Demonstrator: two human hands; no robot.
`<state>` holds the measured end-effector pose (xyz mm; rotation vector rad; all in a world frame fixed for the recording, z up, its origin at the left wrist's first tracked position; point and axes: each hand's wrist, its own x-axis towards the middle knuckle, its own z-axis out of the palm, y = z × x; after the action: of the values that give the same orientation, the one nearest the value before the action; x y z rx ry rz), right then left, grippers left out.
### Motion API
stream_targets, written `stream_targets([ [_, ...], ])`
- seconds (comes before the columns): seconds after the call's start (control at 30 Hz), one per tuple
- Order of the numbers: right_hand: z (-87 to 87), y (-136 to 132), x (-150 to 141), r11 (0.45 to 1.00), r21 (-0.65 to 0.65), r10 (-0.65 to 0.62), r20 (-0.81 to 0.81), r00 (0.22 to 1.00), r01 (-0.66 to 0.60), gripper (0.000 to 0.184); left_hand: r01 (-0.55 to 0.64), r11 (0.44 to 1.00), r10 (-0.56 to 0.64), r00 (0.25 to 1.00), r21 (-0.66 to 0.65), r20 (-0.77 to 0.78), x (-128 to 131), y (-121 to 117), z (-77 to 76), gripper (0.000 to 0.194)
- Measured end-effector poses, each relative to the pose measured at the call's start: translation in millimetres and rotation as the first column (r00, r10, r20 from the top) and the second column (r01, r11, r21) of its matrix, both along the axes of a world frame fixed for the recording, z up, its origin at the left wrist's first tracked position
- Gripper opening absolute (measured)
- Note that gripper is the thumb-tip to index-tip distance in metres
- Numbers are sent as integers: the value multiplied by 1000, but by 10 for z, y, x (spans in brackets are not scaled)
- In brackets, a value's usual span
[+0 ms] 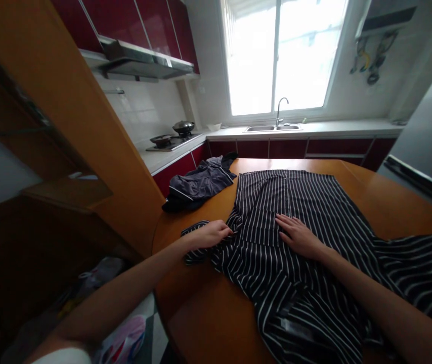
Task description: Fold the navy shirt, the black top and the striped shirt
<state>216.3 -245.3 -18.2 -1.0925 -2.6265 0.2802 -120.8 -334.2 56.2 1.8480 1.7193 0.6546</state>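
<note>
A black shirt with white stripes point(261, 202) lies spread over the wooden table point(201, 323), its collar end toward me and one sleeve reaching off to the right. My left hand point(216, 233) is closed on the shirt's left edge, pinching bunched cloth near a sleeve that lies folded on the table. My right hand point(297, 235) rests flat on the middle of the shirt, fingers stretched out toward the left. Wrinkles run through the cloth near my left hand and around the collar end.
A dark grey garment point(203, 182) lies crumpled at the table's far left edge. A wooden partition point(125, 146) stands to the left, a refrigerator point(428, 126) to the right. Behind are a counter with a sink point(272, 128) and a stove point(174, 142).
</note>
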Motion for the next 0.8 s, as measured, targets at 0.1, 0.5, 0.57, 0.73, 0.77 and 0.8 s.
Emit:
stream_targets([
  [0.1,18,-9,-1,1000,1,-2,4,1000,2,58,-45,982,59,995,-182,75,-57,193,-7,24],
  [0.5,102,-57,-20,1000,9,-1,-11,1000,2,57,-149,973,135,987,-179,-84,-259,454,-114,35],
  [0.57,114,-63,-23,1000,2,-6,-12,1000,6,57,-170,970,151,982,-174,-117,-307,457,-108,34],
  [0.73,144,-80,-37,1000,-17,-18,-9,1000,18,57,-195,924,152,977,-330,-150,-395,636,-18,37],
  [0.77,146,-81,-38,1000,-21,-18,-10,1000,18,57,-204,913,161,976,-353,-146,-397,740,18,39],
  [0.8,147,-82,-38,1000,-24,-19,-12,1000,19,57,-216,907,177,974,-361,-138,-389,870,56,40],
])
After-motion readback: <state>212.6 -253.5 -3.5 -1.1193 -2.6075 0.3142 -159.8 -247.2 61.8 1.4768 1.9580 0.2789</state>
